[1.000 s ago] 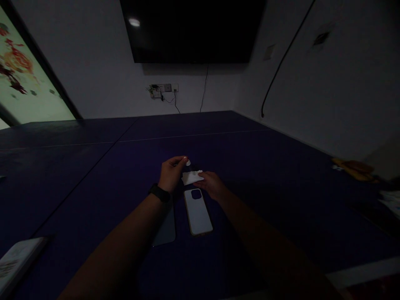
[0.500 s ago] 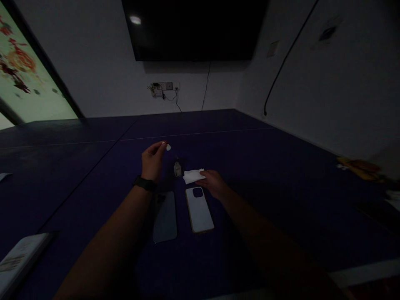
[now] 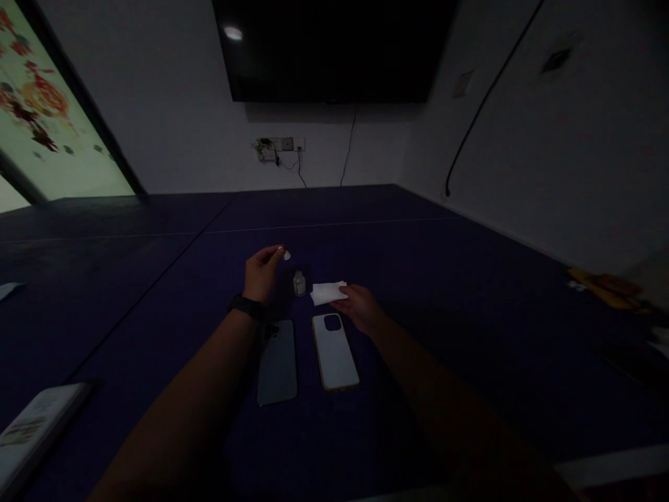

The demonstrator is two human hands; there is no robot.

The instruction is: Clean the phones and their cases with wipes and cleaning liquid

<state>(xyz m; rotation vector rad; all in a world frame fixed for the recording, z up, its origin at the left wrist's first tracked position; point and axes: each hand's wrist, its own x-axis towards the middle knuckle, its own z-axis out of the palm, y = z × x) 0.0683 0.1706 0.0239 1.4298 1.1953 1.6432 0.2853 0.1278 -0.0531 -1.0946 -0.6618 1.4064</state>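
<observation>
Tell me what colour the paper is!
The paper in the right hand is white, in the head view.

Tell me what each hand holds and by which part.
Left grip: a small white cap-like piece, seemingly by its upper end. Right grip: a folded white sheet, by its right end.

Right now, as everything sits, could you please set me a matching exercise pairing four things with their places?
Things:
1. folded white sheet
2. small clear bottle
3. dark grey rectangular phone
4. small white cap-like piece

Places:
A. flat, left of the pale rectangular phone case
B. pinched in the left hand
C. held in the right hand
D. upright on the purple table

Pairs: 1-C, 2-D, 3-A, 4-B
</observation>
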